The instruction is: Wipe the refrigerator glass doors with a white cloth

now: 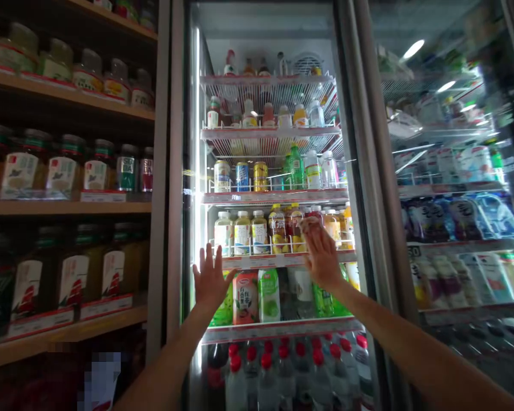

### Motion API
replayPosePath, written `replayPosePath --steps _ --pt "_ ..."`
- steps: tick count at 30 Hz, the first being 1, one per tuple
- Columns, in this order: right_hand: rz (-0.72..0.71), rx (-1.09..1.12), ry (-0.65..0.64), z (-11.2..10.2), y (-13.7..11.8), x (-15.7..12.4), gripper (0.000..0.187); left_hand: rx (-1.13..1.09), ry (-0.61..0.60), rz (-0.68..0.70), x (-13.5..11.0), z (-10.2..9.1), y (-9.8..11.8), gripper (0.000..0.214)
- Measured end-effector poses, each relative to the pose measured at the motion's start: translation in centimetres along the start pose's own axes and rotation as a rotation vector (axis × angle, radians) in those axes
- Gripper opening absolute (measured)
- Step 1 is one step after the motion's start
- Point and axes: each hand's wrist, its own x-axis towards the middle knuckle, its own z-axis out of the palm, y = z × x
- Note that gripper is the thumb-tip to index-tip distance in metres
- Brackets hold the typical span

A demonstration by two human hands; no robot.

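Observation:
My left hand (pixel 209 277) is raised at the lower left of the lit drinks cooler, its fingers spread and nothing held in it. It appears to lie flat against the glass door (pixel 265 23), though contact is hard to confirm. My right hand (pixel 321 254) reaches higher, in front of the shelf of bottled teas and juices. Under its fingertips is a blurred, crumpled pinkish-brown cloth (pixel 310 225), which seems pressed to the glass. Motion smears these fingers. Behind my left hand are a red drink carton (pixel 245 298) and a green one (pixel 269 295).
Wooden shelves (pixel 68 206) with rows of bottles and jars stand on the left. A second glass-fronted cooler (pixel 458 188) is on the right, past a metal door frame (pixel 370 171). Red-capped bottles (pixel 266 379) fill the cooler's bottom.

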Motion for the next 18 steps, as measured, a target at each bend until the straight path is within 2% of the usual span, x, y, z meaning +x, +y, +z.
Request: replayPosePath --steps 2,3,4,7,8,9,13,14,15,18 --pt "-0.235 0.028 -0.092 -0.1 0.3 -0.6 0.071 -0.006 -0.014 -0.010 0.0 0.0 0.0 0.071" --pt "-0.281 0.028 -0.115 -0.3 0.5 -0.7 0.071 -0.009 -0.022 -0.014 0.0 0.1 0.0 0.070" --pt "-0.251 0.016 -0.109 -0.5 0.8 -0.7 0.070 -0.011 -0.026 -0.017 0.0 0.1 0.0 0.070" --pt "0.125 -0.047 0.007 -0.8 1.1 -0.2 0.064 -0.020 -0.014 -0.007 0.0 0.2 0.0 0.070" --pt "0.203 -0.055 0.030 -0.9 0.9 -0.1 0.063 -0.024 -0.006 -0.002 0.0 0.2 -0.1 0.070" --pt "0.202 -0.046 0.030 -0.9 0.5 -0.2 0.063 -0.028 0.002 0.001 -0.1 0.2 -0.1 0.070" --pt "-0.176 0.037 -0.088 -0.7 -0.4 -1.3 0.063 -0.015 0.018 0.005 -0.1 0.3 -0.1 0.070" --pt "-0.184 0.036 -0.084 -0.6 -0.3 -1.5 0.063 -0.008 0.021 0.008 -0.2 0.4 -0.2 0.071" --pt "-0.117 0.021 -0.053 -0.6 0.0 -1.5 0.062 -0.002 0.024 0.011 -0.2 0.5 -0.2 0.071" --pt "0.231 -0.043 0.089 -0.4 0.5 -1.1 0.064 0.015 0.032 0.013 -0.2 0.7 -0.2 0.070"
